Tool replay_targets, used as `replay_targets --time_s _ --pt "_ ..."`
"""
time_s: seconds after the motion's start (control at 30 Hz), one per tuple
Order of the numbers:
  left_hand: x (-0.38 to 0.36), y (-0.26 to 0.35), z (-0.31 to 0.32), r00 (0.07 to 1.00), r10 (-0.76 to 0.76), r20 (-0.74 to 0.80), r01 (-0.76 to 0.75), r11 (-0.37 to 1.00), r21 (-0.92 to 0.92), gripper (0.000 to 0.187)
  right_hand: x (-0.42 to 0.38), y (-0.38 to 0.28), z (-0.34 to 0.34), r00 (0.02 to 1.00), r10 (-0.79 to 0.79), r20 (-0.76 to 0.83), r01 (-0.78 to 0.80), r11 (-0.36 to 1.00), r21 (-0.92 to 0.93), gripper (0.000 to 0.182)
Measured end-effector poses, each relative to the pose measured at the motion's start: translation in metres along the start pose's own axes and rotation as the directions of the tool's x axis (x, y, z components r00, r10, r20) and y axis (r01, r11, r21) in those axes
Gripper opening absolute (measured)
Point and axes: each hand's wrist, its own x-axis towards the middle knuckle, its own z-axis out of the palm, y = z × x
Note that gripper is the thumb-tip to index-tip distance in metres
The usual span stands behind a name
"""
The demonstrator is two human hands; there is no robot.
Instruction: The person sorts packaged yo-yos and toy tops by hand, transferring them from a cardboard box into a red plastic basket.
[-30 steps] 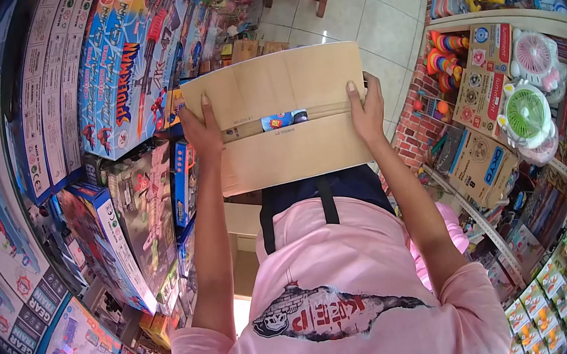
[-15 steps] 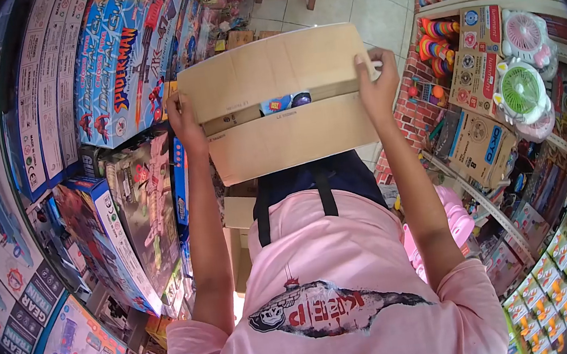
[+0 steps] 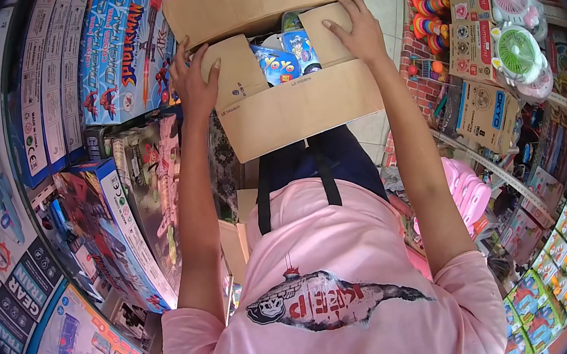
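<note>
While the left hand (image 3: 196, 82) touches the left flap (image 3: 240, 70) of the cardboard box (image 3: 304, 112) with its fingers spread, the right hand (image 3: 359, 32) lies at the right flap (image 3: 325, 41), its fingers also spread apart. The box is in front of the person's pink shirt (image 3: 334, 255), its top open, and the blue Yo Yo package (image 3: 276, 64) shows inside, between the two side flaps. Left of the box stands the Spiderman box (image 3: 117, 52), and well to its right are the green fan (image 3: 520, 53) and the Okyo box (image 3: 486, 115).
</note>
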Motion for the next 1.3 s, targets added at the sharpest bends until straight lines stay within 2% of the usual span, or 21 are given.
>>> replay_targets --time_s 0.03,0.13,0.33,0.43,0.5,0.6,0.63,0.7,0.73,0.8,0.83,0.87,0.93,0.97,1.0,1.03,1.07,1.1,1.13,1.17,1.3 --pt "-0.001 0.002 0.001 1.000 0.019 0.001 -0.019 0.998 0.068 0.043 -0.005 -0.002 -0.002 1.000 0.004 -0.008 -0.004 1.000 -0.004 0.069" --pt "0.000 0.004 0.010 0.998 0.056 -0.040 -0.055 0.998 0.038 0.040 -0.021 -0.005 -0.008 0.998 0.001 -0.068 -0.006 0.998 -0.068 0.066" --pt "0.016 0.001 0.020 0.996 0.082 0.034 -0.080 0.996 -0.034 0.027 -0.045 -0.003 -0.010 0.981 0.176 -0.076 -0.184 0.976 -0.116 0.055" --pt "0.022 -0.002 0.028 0.993 0.102 -0.057 -0.106 0.991 -0.078 0.022 -0.043 -0.006 -0.013 0.977 0.207 -0.060 -0.212 0.972 -0.101 0.054" --pt "0.022 -0.002 0.028 0.993 0.102 -0.054 -0.105 0.993 -0.062 0.022 -0.038 -0.007 -0.014 0.947 0.320 -0.004 -0.320 0.946 -0.048 0.054" --pt "0.020 -0.003 0.022 0.995 0.097 -0.028 -0.099 0.990 -0.097 0.024 -0.038 -0.005 -0.017 0.937 0.348 0.020 -0.348 0.936 0.056 0.051" --pt "0.018 -0.002 0.018 0.996 0.089 -0.006 -0.089 0.985 -0.149 0.026 -0.044 0.008 -0.012 0.938 0.347 0.012 -0.347 0.937 0.051 0.051" --pt "0.013 -0.005 0.008 0.997 0.064 0.044 -0.051 0.967 -0.250 0.030 -0.053 0.031 -0.008 0.990 0.132 -0.050 -0.122 0.977 0.173 0.057" --pt "0.008 -0.007 0.003 0.994 0.040 0.105 -0.002 0.940 -0.340 0.034 -0.056 0.030 -0.015 0.990 0.132 -0.056 -0.120 0.978 0.170 0.057" --pt "-0.010 -0.006 -0.003 0.992 0.002 0.124 0.055 0.886 -0.461 0.043 -0.073 0.019 -0.032 0.890 0.429 0.155 -0.447 0.750 0.487 0.069" --pt "-0.023 -0.003 -0.005 0.973 -0.109 0.202 0.194 0.861 -0.470 0.050 -0.079 0.006 -0.047 0.788 0.532 0.310 -0.596 0.534 0.599 0.075" --pt "-0.036 0.000 -0.006 0.934 -0.216 0.283 0.331 0.820 -0.466 0.057 -0.086 0.001 -0.056 0.788 0.533 0.309 -0.597 0.535 0.598 0.075" --pt "-0.058 0.007 -0.006 0.911 -0.248 0.330 0.397 0.746 -0.535 0.064 -0.101 0.001 -0.072 0.630 0.626 0.459 -0.774 0.453 0.443 0.072" --pt "-0.067 0.010 -0.005 0.882 -0.277 0.380 0.462 0.661 -0.592 0.071 -0.109 0.000 -0.076 0.628 0.630 0.457 -0.775 0.454 0.440 0.072" --pt "-0.073 0.018 -0.009 0.882 -0.275 0.383 0.463 0.658 -0.594 0.071 -0.117 -0.002 -0.079 0.562 0.632 0.534 -0.827 0.421 0.371 0.071" --pt "-0.078 0.027 -0.014 0.846 -0.362 0.392 0.533 0.578 -0.618 0.073 -0.126 -0.004 -0.082 0.487 0.630 0.605 -0.872 0.389 0.296 0.073" --pt "-0.081 0.032 -0.018 0.801 -0.444 0.401 0.592 0.491 -0.640 0.075 -0.134 -0.006 -0.084 0.485 0.631 0.605 -0.873 0.389 0.294 0.073" --pt "-0.086 0.027 -0.016 0.802 -0.444 0.400 0.591 0.490 -0.641 0.075 -0.141 -0.007 -0.085 0.398 0.654 0.643 -0.917 0.313 0.249 0.076" --pt "-0.093 0.018 -0.010 0.735 -0.505 0.452 0.657 0.367 -0.658 0.074 -0.148 -0.005 -0.084 0.308 0.669 0.676 -0.951 0.235 0.201 0.082" --pt "-0.100 0.011 -0.004 0.661 -0.555 0.506 0.708 0.238 -0.665 0.073 -0.156 0.000 -0.079 0.313 0.647 0.695 -0.948 0.253 0.192 0.088" --pt "-0.116 0.006 0.000 0.575 -0.580 0.577 0.794 0.225 -0.565 0.076 -0.174 0.003 -0.067 0.291 0.673 0.680 -0.954 0.154 0.257 0.090"
